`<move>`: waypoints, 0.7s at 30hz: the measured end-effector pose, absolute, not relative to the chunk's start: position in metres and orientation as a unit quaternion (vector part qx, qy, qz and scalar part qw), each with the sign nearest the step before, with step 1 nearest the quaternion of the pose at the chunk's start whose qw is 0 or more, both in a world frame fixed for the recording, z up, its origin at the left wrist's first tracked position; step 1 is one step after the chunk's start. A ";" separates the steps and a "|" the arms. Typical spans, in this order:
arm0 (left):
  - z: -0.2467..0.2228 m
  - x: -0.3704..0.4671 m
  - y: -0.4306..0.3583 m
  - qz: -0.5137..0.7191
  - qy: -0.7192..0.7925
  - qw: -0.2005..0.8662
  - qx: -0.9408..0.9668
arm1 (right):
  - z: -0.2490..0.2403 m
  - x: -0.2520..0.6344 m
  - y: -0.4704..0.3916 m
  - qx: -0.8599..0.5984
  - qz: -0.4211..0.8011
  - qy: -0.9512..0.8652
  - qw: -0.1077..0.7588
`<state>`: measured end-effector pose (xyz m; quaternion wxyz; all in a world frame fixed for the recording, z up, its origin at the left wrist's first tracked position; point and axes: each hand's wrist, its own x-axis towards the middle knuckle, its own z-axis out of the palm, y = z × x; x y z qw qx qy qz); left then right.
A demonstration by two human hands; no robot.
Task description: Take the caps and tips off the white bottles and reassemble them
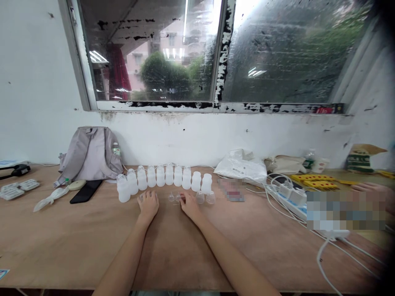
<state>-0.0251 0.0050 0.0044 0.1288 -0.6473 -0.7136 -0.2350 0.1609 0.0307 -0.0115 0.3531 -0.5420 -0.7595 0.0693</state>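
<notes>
Several white bottles (160, 176) with clear tops stand in a curved row on the brown table. My left hand (148, 204) rests just in front of the row, palm down, its fingers slightly apart and bent. To its right, my right hand (189, 205) has its fingertips closed at the edge of a small clear piece (178, 197). Another small clear piece (171, 197) lies between my hands. Two clear caps (200, 198) sit right of my right hand, before the last bottles. Those two rightmost bottles (196, 181) show no clear top.
A backpack (89, 154), black phone (86, 191) and white plastic parts (19, 188) are on the left. On the right lie a white bag (240, 166), a power strip (291, 201) with trailing cables, and yellow pieces (316, 181). Another person's hand (368, 188) is at the far right.
</notes>
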 end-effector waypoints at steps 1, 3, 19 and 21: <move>0.005 -0.025 0.005 -0.236 -0.714 0.128 -0.646 | -0.012 0.161 0.031 -0.543 0.072 -0.759 0.352; 0.005 -0.025 0.005 -0.238 -0.716 0.128 -0.644 | -0.013 0.160 0.030 -0.545 0.077 -0.759 0.348; 0.016 -0.010 0.002 -0.318 -0.628 0.137 -0.697 | 0.081 0.175 0.078 -0.589 -0.154 -0.708 0.358; 0.019 -0.008 0.000 -0.337 -0.602 0.128 -0.713 | 0.087 0.178 0.086 -0.595 -0.128 -0.722 0.329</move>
